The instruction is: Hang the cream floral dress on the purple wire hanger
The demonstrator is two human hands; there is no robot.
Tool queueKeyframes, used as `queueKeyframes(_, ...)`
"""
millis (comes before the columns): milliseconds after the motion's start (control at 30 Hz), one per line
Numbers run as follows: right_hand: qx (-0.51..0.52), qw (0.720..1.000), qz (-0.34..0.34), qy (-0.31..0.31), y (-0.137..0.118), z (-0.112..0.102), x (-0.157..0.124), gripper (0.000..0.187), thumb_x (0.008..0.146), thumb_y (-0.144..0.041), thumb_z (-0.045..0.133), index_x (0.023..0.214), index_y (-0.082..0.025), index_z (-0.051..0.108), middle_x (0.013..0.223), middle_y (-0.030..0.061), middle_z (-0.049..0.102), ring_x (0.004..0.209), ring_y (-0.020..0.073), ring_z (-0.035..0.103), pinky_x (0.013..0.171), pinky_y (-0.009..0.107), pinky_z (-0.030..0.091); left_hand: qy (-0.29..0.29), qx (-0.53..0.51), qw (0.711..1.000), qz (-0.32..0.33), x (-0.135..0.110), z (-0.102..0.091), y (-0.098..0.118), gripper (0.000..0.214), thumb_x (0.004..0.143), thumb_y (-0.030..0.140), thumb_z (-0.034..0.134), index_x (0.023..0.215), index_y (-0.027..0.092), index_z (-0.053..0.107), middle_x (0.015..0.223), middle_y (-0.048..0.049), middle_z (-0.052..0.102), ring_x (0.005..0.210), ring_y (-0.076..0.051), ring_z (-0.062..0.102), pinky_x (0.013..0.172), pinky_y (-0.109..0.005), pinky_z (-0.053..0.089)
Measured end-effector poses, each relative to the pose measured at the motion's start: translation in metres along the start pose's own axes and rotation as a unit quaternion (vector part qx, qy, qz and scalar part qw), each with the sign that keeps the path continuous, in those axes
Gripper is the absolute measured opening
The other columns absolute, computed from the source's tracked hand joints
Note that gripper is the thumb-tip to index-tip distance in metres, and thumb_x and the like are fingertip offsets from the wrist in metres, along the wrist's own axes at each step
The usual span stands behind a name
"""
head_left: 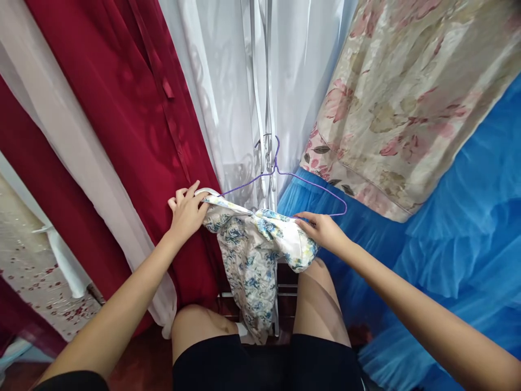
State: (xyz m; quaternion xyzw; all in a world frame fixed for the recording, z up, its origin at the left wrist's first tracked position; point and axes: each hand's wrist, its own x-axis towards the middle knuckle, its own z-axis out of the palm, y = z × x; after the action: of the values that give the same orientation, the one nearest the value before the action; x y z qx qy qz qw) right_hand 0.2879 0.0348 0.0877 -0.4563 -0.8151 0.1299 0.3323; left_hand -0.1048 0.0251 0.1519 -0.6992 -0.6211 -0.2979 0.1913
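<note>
A white garment with blue and yellow flowers (248,260) hangs in front of my knees, its upper edge partly over a purple wire hanger (311,181). At the hanger's left end, my left hand (187,212) holds the garment's strap edge between thumb and fingers, the other fingers loosely spread. My right hand (322,231) pinches the garment's top edge just below the hanger's lower bar. The right end of the hanger sticks out bare beyond the cloth. Its hook stands upright against white metal rods (260,98).
Long red cloth (122,136) and pale cloth (73,119) hang at the left. White cloth (228,81) hangs behind the rods. On the right are a beige floral garment (391,114) and ruffled blue tulle (459,233). My bare knees flank the hanging garment.
</note>
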Motion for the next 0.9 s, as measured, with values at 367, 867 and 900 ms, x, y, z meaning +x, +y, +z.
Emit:
queueKeyframes(367,0.052,0.995,-0.052,-0.067,-0.011,-0.038,-0.037,0.076,0.085,-0.037,0.07,0.155,-0.025,0.043,0.101,0.0054,0.072,0.083,0.0221,0.066,0.08,0.033,0.053,-0.012,-0.228,0.973,0.031,0.025,0.017,0.065,0.041,0.088,0.03,0.055,0.128,0.025,0.055,0.093,-0.0026,0.071,0.085,-0.023,0.067,0.078,-0.03,0.046)
queueKeyframes(867,0.261,0.957,0.106,-0.069,0.011,-0.108,-0.016,0.044,0.088,-0.056,0.066,0.087,-0.014,0.077,0.085,0.0101,0.076,0.076,0.0242,0.068,0.07,0.032,0.052,0.03,-0.281,0.958,0.059,0.006,0.0,0.058,0.043,0.104,0.047,0.034,0.127,0.019,0.057,0.115,-0.0103,0.07,0.108,-0.026,0.065,0.096,-0.038,0.048)
queueKeyframes(900,0.301,0.945,0.118,-0.046,0.007,-0.103,-0.015,0.047,0.091,-0.059,0.062,0.09,-0.014,0.076,0.087,0.0111,0.076,0.077,0.0244,0.069,0.071,0.034,0.055,0.012,-0.294,0.953,0.078,0.006,-0.003,0.062,0.046,0.105,0.047,0.032,0.13,0.019,0.058,0.122,-0.0109,0.068,0.114,-0.027,0.063,0.1,-0.039,0.046)
